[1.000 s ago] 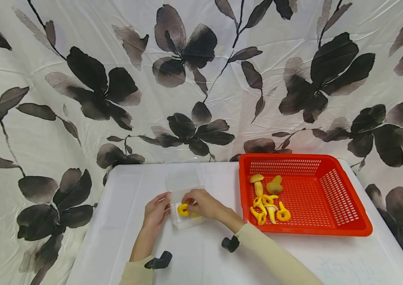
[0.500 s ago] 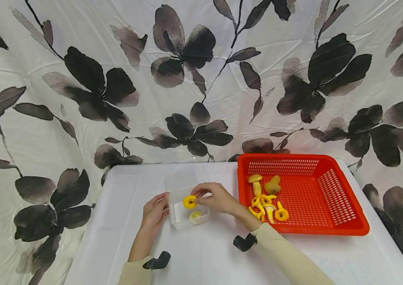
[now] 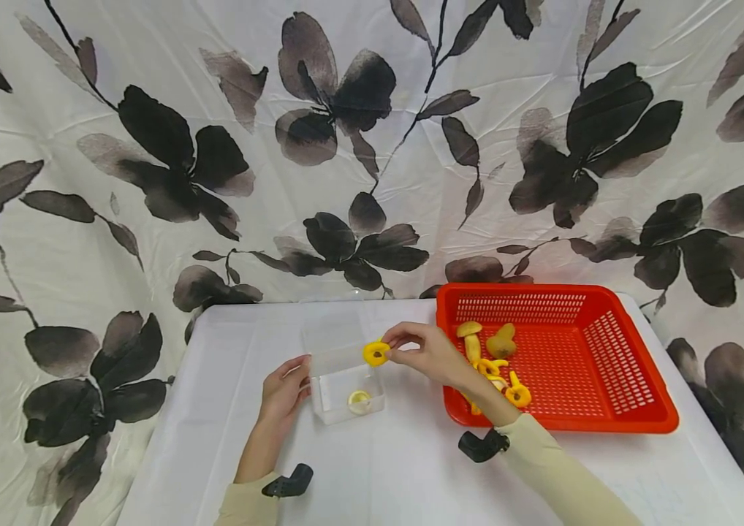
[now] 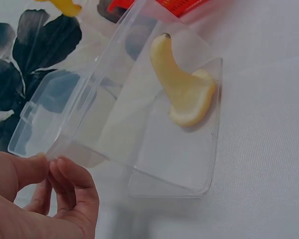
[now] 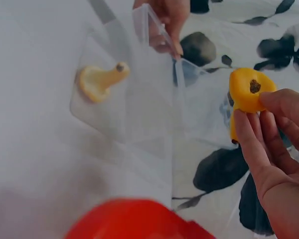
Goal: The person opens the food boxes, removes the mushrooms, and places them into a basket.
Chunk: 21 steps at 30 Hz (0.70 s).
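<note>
My right hand [image 3: 427,354] pinches a bright yellow toy mushroom [image 3: 375,353] between thumb and fingers, above the right back edge of the clear plastic box [image 3: 331,398]. Its cap has a dark spot in the centre, and the stem points down in the right wrist view. My left hand [image 3: 282,394] grips the left edge of the box, thumb and fingertips pinching near the hinge. Inside the box lies a pale yellow half mushroom [image 4: 187,99] with a curved stem. The box's clear lid [image 3: 332,329] lies folded back behind it.
A red perforated basket [image 3: 609,402] stands at the right of the white table [image 3: 372,482]. In its left part lie a brown-capped mushroom [image 3: 470,338], a tan lumpy one [image 3: 502,341] and several yellow mushrooms [image 3: 517,391]. A flowered cloth [image 3: 411,146] hangs behind.
My right hand has lifted the yellow mushroom out of the box and moved right and away, uncovering the pale half mushroom. The left hand keeps its hold on the box.
</note>
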### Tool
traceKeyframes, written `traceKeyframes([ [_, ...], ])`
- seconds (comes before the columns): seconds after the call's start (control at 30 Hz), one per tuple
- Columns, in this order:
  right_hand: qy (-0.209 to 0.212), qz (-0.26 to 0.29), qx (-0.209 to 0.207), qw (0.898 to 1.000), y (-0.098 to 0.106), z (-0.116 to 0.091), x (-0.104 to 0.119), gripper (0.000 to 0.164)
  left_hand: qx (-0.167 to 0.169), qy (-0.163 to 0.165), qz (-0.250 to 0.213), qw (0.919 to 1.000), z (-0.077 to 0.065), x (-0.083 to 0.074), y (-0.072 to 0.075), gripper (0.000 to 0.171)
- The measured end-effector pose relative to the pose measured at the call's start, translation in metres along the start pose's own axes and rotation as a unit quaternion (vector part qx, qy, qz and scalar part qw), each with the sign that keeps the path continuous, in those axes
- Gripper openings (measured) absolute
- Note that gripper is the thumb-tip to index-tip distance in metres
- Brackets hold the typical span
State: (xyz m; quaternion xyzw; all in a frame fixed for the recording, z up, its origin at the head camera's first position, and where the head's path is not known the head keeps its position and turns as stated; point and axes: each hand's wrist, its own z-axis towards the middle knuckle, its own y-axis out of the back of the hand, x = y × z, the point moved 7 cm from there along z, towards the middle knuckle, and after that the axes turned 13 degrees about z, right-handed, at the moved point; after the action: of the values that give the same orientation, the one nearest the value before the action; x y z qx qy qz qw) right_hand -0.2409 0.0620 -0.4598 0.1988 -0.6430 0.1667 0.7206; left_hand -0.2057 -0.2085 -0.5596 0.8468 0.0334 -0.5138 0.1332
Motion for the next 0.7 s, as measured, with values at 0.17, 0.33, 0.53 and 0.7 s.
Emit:
traceKeyframes([
  [0.17, -0.017, 0.005, -0.034, 0.999, 0.019, -0.009, 0.000, 0.022, 0.000, -0.002, 0.002, 1.0000, -0.001, -0.001, 0.000, 0.038],
  [0.33, -0.017, 0.004, -0.060, 0.998, 0.037, -0.018, -0.001, 0.023, 0.001, -0.002, 0.003, 1.0000, -0.001, 0.000, 0.000, 0.039],
  [0.53, -0.002, 0.027, -0.083, 0.996, 0.059, -0.030, -0.001, 0.021, 0.005, -0.001, 0.002, 1.0000, -0.002, -0.001, 0.000, 0.041],
  [0.7, -0.002, 0.028, -0.104, 0.994, 0.078, -0.045, -0.005, 0.022, 0.008, -0.002, 0.001, 1.0000, -0.001, 0.000, 0.000, 0.045],
])
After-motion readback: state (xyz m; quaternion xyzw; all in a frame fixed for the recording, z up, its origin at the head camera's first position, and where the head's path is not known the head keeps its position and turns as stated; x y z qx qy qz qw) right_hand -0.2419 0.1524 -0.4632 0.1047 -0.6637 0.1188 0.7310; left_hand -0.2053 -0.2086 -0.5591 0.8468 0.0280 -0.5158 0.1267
